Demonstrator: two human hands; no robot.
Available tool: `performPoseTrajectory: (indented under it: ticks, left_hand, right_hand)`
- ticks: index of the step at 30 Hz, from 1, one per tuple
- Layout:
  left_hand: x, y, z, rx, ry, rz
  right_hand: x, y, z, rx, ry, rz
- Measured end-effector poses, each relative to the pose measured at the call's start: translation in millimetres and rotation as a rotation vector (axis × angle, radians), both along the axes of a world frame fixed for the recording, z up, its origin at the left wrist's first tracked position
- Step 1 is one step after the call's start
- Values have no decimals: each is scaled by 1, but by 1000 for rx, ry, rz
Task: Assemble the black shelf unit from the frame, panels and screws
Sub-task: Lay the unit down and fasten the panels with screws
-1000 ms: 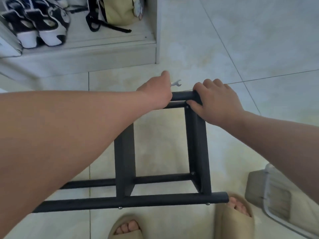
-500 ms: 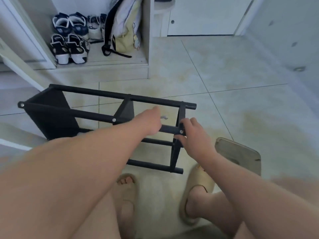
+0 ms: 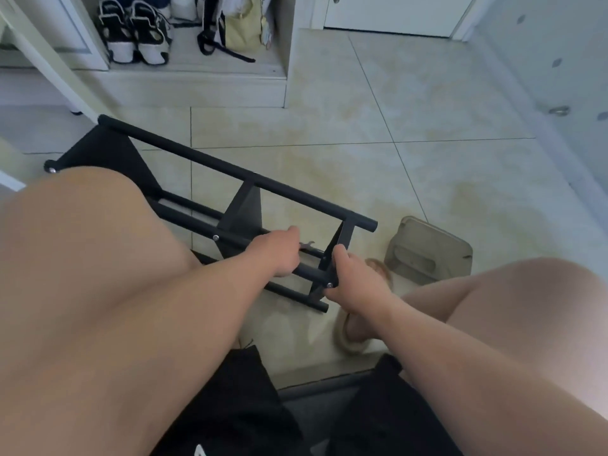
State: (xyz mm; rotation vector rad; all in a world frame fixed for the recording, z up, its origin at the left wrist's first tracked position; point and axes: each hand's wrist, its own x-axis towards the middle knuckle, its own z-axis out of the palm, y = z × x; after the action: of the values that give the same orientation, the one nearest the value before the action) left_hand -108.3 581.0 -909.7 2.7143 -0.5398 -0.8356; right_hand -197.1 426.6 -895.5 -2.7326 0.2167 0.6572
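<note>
Head view of a pale tiled floor on which the black shelf frame lies on its side, its long round rails running from upper left to lower right between the person's bare legs. Behind it, an open cabinet recess holds black-and-white shoes and a yellowish bag. A beige plastic stool lies on the floor just beside the frame's right end, and a beige slipper sits on the foot below that end. Flat black panels join the rails at the left end, near the middle, and at the right end. The right hand grips the right end panel, its fingers curled over the panel's edge and the thumb close to a silver screw at the joint with the near rail. The left hand is closed, knuckles up, over a rail just left of that panel. The silver open jaw of a small wrench projects from its fingers toward the panel. The hand appears to hold the wrench, though its back hides the grip, and whether it also clasps the rail cannot be told. A second screw head shows on the near rail at the middle panel.
</note>
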Motion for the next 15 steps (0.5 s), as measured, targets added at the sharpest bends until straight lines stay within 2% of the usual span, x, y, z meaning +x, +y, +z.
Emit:
performPoseTrajectory:
  ticks: [6,7,11,15]
  left_hand:
    - [-13,4,-3,7,27,-28]
    - [-14,4,-4,14,21,-43]
    - [-14,2,-5,17,11,-64]
    - [-13,2,-9,22,16,-78]
  right_hand:
    - [-6,-5,9,40,111,-34]
    - [-5,-7,11,3,98,-34]
    - [2,-10,14,-346,-63,135]
    - [15,-16,7,-411,17,240]
